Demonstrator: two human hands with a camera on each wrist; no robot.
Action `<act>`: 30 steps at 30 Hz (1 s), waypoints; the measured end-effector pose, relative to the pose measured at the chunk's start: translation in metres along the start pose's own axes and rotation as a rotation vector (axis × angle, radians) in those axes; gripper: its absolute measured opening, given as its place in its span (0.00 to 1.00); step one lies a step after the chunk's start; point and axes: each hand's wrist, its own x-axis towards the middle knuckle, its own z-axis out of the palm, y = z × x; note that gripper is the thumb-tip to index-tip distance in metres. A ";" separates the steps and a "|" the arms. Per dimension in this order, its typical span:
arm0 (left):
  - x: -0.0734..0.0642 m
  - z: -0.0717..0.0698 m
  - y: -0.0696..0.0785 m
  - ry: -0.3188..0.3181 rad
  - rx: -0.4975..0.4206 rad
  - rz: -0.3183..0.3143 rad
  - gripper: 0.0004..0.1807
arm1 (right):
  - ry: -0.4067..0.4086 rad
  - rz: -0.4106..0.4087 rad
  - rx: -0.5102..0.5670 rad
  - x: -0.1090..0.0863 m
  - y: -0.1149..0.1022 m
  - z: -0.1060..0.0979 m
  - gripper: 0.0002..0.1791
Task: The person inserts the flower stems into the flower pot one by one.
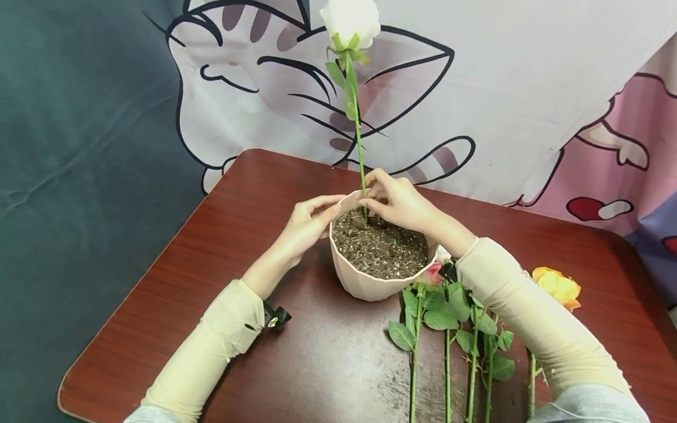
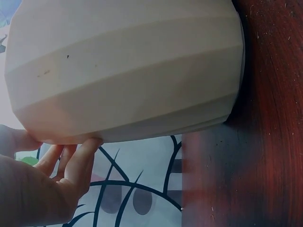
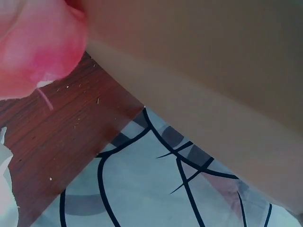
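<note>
A pale, faceted flower pot [image 1: 365, 289] filled with dark soil [image 1: 378, 247] stands on the table. A long-stemmed white rose [image 1: 351, 26] rises from the soil near the pot's far-left side, its bloom high above. My right hand [image 1: 399, 200] reaches over the pot and pinches the rose's green stem low down, just above the soil. At the left of the rim, my left hand [image 1: 304, 226] grips the pot. In the left wrist view its fingertips [image 2: 90, 146] press the pot's outer wall near the rim. The pot's wall fills much of the right wrist view, which hides the right hand.
Several cut roses lie right of the pot on the red-brown table [image 1: 254, 235], among them a pink rose [image 1: 431, 275] touching the pot in the head view and an orange rose [image 1: 557, 288] beyond my right sleeve. A cat-print curtain [image 1: 502, 117] hangs behind the table.
</note>
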 end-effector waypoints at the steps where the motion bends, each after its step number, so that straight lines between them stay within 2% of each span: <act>1: 0.000 0.001 0.000 -0.008 0.001 0.000 0.18 | 0.002 0.007 -0.005 -0.002 0.000 0.000 0.14; 7: 0.002 0.005 -0.002 -0.016 0.007 -0.004 0.18 | 0.027 0.018 -0.042 -0.010 0.000 -0.009 0.15; 14: 0.005 0.007 -0.002 -0.008 -0.039 -0.002 0.18 | 0.112 0.084 -0.092 -0.024 -0.012 -0.036 0.14; 17: 0.005 0.006 -0.001 -0.003 -0.030 -0.009 0.18 | 0.140 0.110 -0.093 -0.035 -0.015 -0.048 0.15; 24: 0.005 0.001 0.001 0.004 0.004 -0.004 0.18 | 0.213 0.183 -0.149 -0.071 -0.013 -0.070 0.15; 30: 0.008 0.000 -0.003 -0.001 0.028 0.013 0.19 | 0.220 0.273 -0.201 -0.121 -0.015 -0.081 0.15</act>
